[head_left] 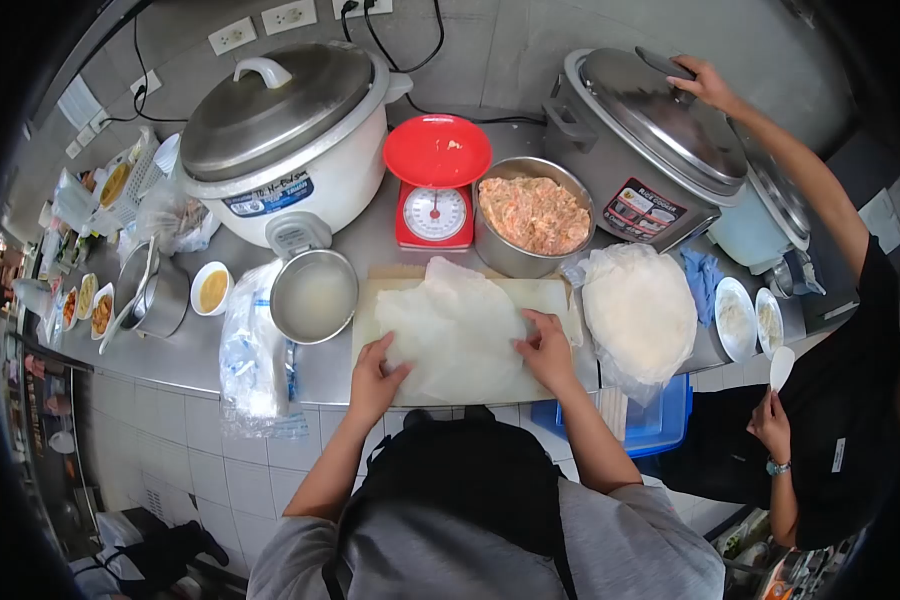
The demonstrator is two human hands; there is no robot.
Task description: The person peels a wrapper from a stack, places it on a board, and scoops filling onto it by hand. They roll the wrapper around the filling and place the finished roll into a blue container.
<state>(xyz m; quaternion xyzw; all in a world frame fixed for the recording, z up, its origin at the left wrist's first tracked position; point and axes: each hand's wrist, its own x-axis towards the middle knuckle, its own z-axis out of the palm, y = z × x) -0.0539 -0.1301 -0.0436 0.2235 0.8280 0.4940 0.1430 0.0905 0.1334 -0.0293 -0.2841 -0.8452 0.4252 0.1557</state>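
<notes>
A pale, translucent sheet of rice paper (pixel 452 335) with an uneven outline lies over a light board (pixel 370 290) at the counter's front edge. My left hand (pixel 375 382) grips its left edge, thumb on the near side and fingers further up. At the right edge, my right hand (pixel 547 350) has the sheet between thumb and fingers. Just beyond the board stand a steel pot of orange-pink minced filling (pixel 535 215) and a red dial scale (pixel 435 190). A bowl of cloudy liquid (pixel 313 296) is left of the board. To the right sits a bagged stack of round white wrappers (pixel 640 310).
Two large rice cookers stand at the back, one white (pixel 290 140) and one grey (pixel 650 140). A co-worker (pixel 840 400) at right touches the grey cooker's lid and holds a white paddle (pixel 781 368). Plastic packaging (pixel 255 345) and a blue bin (pixel 660 420) flank my place.
</notes>
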